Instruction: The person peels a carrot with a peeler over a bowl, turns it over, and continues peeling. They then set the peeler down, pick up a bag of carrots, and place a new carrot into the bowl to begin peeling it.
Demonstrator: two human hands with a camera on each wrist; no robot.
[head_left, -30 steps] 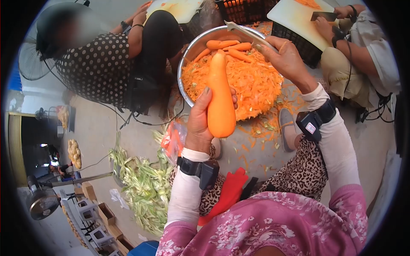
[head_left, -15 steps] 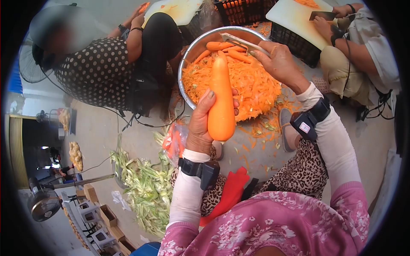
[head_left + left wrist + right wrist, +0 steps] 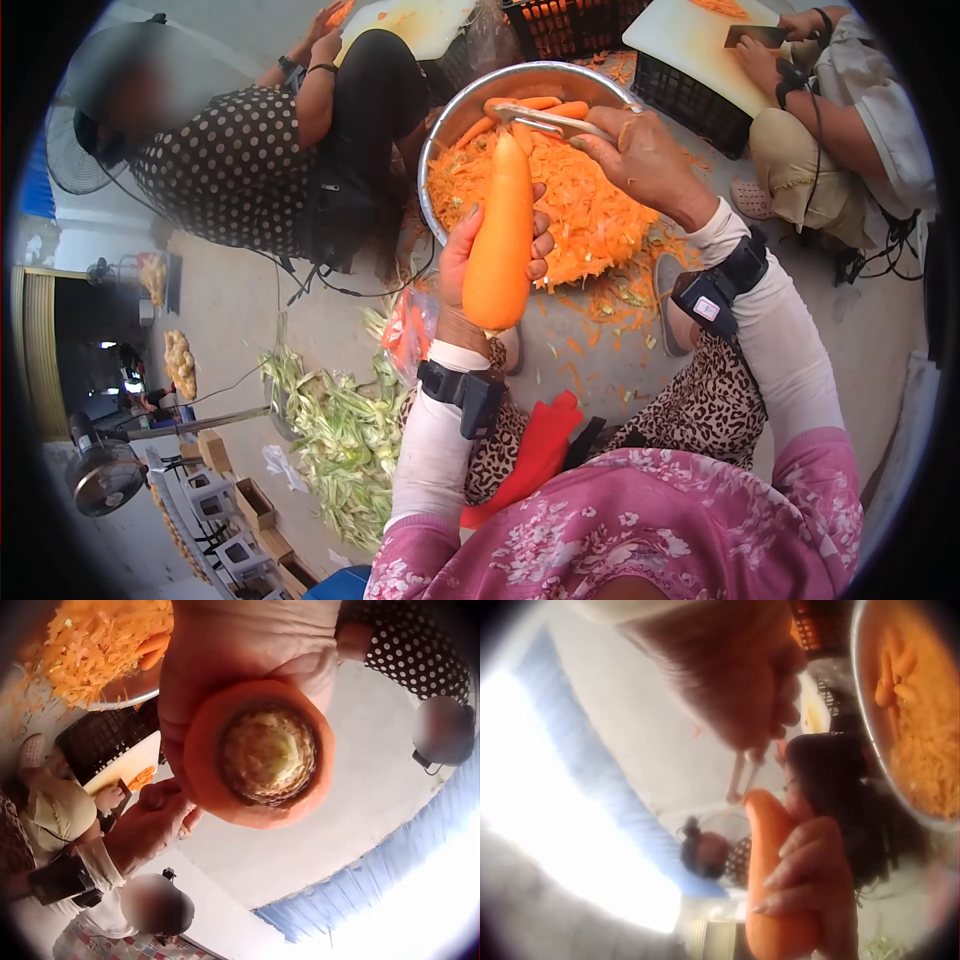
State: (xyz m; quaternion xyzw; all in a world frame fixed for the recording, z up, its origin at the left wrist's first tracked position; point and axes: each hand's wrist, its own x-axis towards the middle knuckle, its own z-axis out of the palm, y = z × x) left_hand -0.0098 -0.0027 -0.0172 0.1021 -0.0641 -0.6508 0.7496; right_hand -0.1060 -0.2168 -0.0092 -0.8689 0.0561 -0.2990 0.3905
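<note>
A large peeled carrot (image 3: 499, 235) is gripped by my left hand (image 3: 462, 255), thumb on one side and fingers round the other, narrow end pointing away. In the left wrist view the thick end of the carrot (image 3: 262, 754) shows a brownish, greenish crown. My right hand (image 3: 650, 160) holds a peeler (image 3: 555, 120) by its handle, its head just beyond the carrot's narrow tip. The right wrist view shows the peeler (image 3: 739, 776) close to the tip of the carrot (image 3: 769, 900); whether they touch I cannot tell.
Beyond the carrot, a metal basin (image 3: 432, 200) holds orange peelings (image 3: 590, 215) and several carrots. Pale green husks (image 3: 345, 440) lie on the floor at left. Two people sit opposite, one cutting on a white board (image 3: 700, 55) over a black crate (image 3: 690, 105).
My right hand has brought the peeler leftward and nearer, from the basin's far rim to the carrot's tip. The carrot has shifted slightly left and now tilts, with more left fingers showing.
</note>
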